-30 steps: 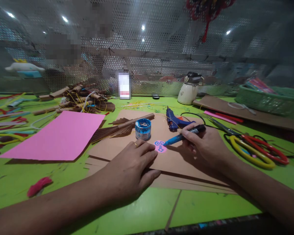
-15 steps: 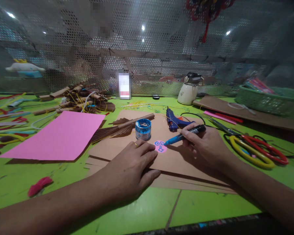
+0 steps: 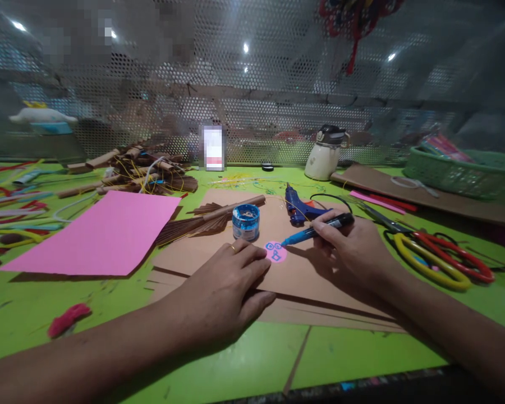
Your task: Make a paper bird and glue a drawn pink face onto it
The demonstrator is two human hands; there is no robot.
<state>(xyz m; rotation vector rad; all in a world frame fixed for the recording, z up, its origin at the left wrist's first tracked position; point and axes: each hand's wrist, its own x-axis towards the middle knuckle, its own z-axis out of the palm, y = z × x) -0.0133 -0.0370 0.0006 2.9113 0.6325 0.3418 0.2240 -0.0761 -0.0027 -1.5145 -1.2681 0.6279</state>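
Note:
A blue marker is pinched in my right hand, its tip at the upper right edge of a small pink paper circle. Blue lines on the circle form two ringed eyes and a beak-like shape. My left hand lies flat with fingers stretched out, its fingertips at the circle's left edge. Under both hands are stacked brown paper sheets. Just beyond my left fingers stands an open jar of blue paint. A pleated brown paper piece lies to the jar's left.
A blue glue gun lies behind the marker. Scissors with yellow and red handles are at the right. Pink paper lies left, near a red fuzzy piece. A kettle and a green basket stand behind.
The marker tip has shifted very slightly up at the circle's upper right edge. My left hand has stayed in place.

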